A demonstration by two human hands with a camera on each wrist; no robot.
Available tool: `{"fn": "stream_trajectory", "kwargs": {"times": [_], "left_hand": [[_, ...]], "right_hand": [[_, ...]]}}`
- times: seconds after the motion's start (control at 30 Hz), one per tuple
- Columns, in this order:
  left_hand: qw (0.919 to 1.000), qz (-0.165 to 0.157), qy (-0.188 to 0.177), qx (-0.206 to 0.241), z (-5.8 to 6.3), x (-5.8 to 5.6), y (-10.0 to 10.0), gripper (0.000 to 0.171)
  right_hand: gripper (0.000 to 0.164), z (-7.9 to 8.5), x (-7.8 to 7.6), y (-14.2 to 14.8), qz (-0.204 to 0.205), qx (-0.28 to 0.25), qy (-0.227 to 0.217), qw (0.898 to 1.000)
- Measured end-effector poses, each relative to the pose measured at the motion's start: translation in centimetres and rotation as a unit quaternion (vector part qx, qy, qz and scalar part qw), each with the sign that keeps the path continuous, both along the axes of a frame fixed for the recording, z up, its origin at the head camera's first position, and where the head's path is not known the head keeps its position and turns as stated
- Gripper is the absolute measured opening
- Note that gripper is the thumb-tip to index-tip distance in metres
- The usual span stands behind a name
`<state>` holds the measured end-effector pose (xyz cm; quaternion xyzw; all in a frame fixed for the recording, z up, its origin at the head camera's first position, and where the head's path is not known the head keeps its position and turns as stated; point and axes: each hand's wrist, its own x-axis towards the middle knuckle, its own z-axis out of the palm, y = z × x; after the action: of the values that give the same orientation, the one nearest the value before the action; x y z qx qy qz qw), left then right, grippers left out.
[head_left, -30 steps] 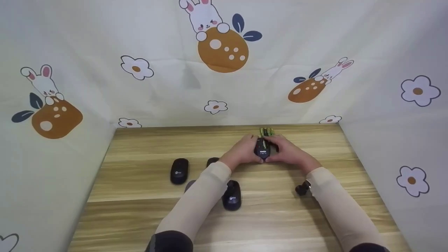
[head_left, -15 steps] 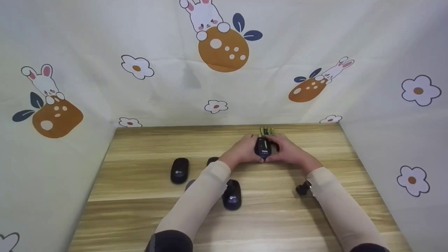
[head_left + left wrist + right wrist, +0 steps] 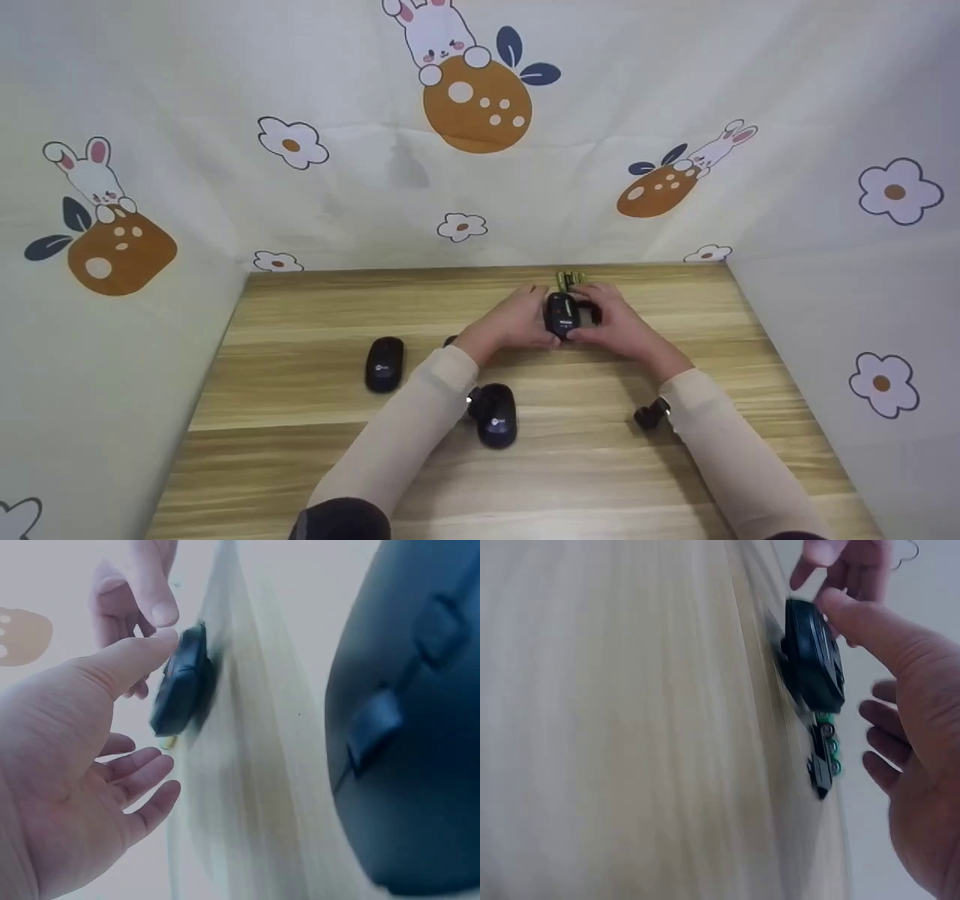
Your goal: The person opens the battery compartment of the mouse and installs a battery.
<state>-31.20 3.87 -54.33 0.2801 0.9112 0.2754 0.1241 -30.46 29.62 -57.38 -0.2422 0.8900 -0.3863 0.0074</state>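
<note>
A: Where to log black mouse (image 3: 562, 315)?
B: Just right of head-view centre, between left hand (image 3: 517, 320) and right hand (image 3: 619, 322).
A: And grip?
B: Left: loosely spread, holding nothing. Right: fingers relaxed, thumb at black mouse's edge, contact unclear.

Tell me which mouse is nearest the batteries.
The black mouse between the left hand and right hand, just before the batteries; other mice lie farther left and lower in the head view.

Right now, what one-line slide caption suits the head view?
Left hand and right hand flank a black computer mouse, batteries just beyond it, other black mice nearer the camera.
</note>
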Motion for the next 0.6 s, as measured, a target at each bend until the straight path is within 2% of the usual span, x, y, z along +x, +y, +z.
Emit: {"fn": "stream_trajectory", "kwargs": {"times": [0.17,0.33,0.47,0.6], "left_hand": [[0.9996,-0.014,-0.003,0.023,1.1,1.2,-2.0,0.092],[0.9973,-0.039,0.008,0.062,1.9,3.2,-4.8,0.072],[0.9954,-0.039,0.018,0.086,2.0,4.9,-6.8,0.068],[0.9932,-0.033,0.016,0.11,1.3,6.2,-8.3,0.065]], "right_hand": [[0.063,0.2,1.6,-0.6,-0.016,-0.047,0.04,0.998],[0.053,0.5,3.6,-0.9,0.004,-0.081,0.055,0.995],[0.052,0.5,5.2,-1.3,0.013,-0.088,0.06,0.994],[0.05,0.5,6.7,-2.1,0.013,-0.102,0.049,0.993]]}}
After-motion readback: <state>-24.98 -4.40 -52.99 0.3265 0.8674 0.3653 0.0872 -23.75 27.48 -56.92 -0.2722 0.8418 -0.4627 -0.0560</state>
